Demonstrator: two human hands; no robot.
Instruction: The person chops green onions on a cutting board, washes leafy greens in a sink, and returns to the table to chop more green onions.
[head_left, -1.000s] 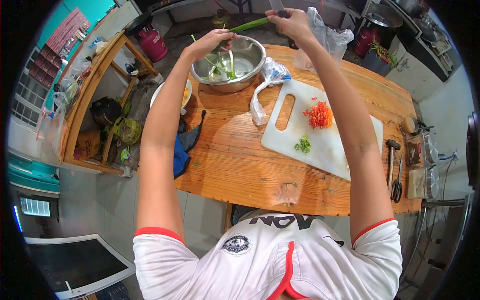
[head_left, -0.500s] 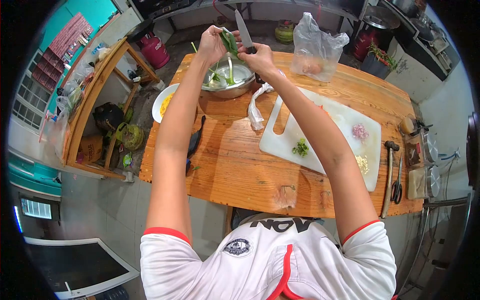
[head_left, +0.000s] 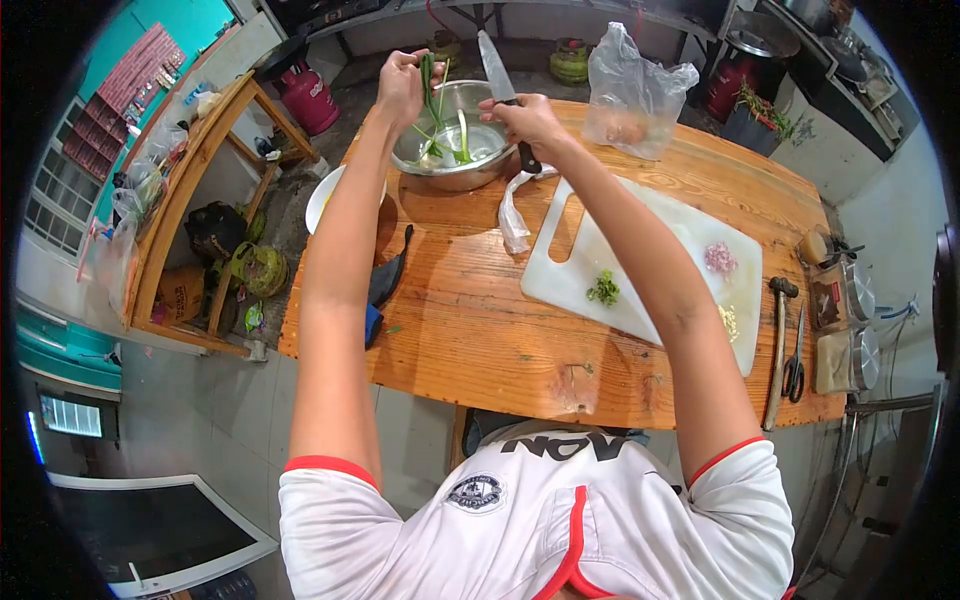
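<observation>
In my left hand (head_left: 404,88) is a bunch of leafy green stalks (head_left: 428,85), gripped near the top and hanging over the left side of a metal bowl (head_left: 455,182). A pale green stem (head_left: 463,138) with leaves shows inside the bowl. My right hand (head_left: 527,121) is wrapped round the black handle of a kitchen knife (head_left: 494,65), its blade pointing up and away, just right of the bowl's rim. Below my right forearm lies a white cutting board (head_left: 575,285) with chopped greens (head_left: 603,288), diced pink onion (head_left: 720,258) and minced pale pieces (head_left: 729,320).
A white bowl (head_left: 318,205) sits left, partly behind my forearm. Near it lies a dark sheath-like object (head_left: 385,285). A clear plastic bag (head_left: 635,95) stands at the back; a crumpled white bag (head_left: 513,225) lies by the board. A hammer (head_left: 778,350) and scissors (head_left: 795,370) are right.
My hands have moved apart: the left drew left with the greens, now lower over the bowl, and the right shifted slightly right and down with the knife.
</observation>
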